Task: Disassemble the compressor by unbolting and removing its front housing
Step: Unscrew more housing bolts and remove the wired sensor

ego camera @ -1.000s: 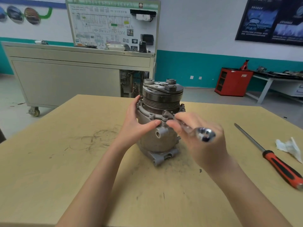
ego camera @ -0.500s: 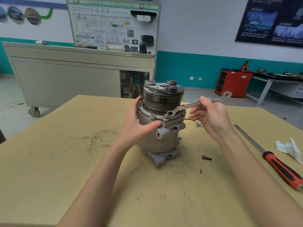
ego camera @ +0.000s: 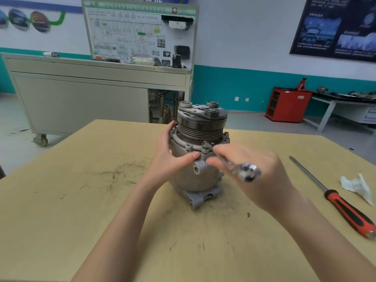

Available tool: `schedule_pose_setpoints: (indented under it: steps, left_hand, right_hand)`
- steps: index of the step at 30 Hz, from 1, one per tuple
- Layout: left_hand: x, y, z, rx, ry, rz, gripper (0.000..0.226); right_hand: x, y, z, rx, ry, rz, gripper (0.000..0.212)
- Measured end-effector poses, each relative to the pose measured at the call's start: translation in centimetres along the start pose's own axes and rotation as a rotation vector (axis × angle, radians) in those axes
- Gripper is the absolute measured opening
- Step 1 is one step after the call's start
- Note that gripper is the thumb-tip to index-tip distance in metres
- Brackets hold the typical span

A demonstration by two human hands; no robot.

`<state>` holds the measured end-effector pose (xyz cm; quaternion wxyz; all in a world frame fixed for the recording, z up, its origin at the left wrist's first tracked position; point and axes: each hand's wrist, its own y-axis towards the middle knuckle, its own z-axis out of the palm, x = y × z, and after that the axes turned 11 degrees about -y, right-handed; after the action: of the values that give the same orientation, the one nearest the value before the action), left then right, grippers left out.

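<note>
A grey metal compressor (ego camera: pixel 196 176) stands upright on the wooden table (ego camera: pixel 81 200), its pulley and clutch plate (ego camera: pixel 202 121) on top. Below the pulley runs the bolted front housing flange (ego camera: pixel 191 147). My left hand (ego camera: pixel 173 157) grips the compressor's left side, thumb across the front under the flange. My right hand (ego camera: pixel 258 176) holds a shiny wrench (ego camera: pixel 242 169), blurred by motion. The wrench's far end reaches the front flange bolt (ego camera: pixel 206 149) and its near end points toward me.
A red-handled screwdriver (ego camera: pixel 335 200) lies on the table at the right, with a crumpled white rag (ego camera: pixel 356 186) beside it. A small dark speck (ego camera: pixel 248 215) sits near the compressor's base. Behind the table stand a wheeled grey cabinet (ego camera: pixel 91 98) and a red cabinet (ego camera: pixel 289 104).
My right hand has swung the wrench from the far right round to the front, toward me. The loose bolt seen on the table is now hidden behind my right arm. My left hand stays put.
</note>
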<state>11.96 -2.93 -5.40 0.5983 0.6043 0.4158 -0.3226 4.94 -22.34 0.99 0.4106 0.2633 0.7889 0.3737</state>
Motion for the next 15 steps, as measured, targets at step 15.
schedule_pose_setpoints:
  steps: [15]
  left_hand:
    - [-0.1, 0.0, 0.0, -0.001, -0.017, -0.008, 0.118]
  right_hand:
    - [-6.0, 0.2, 6.5, 0.227, 1.618, 1.394, 0.025]
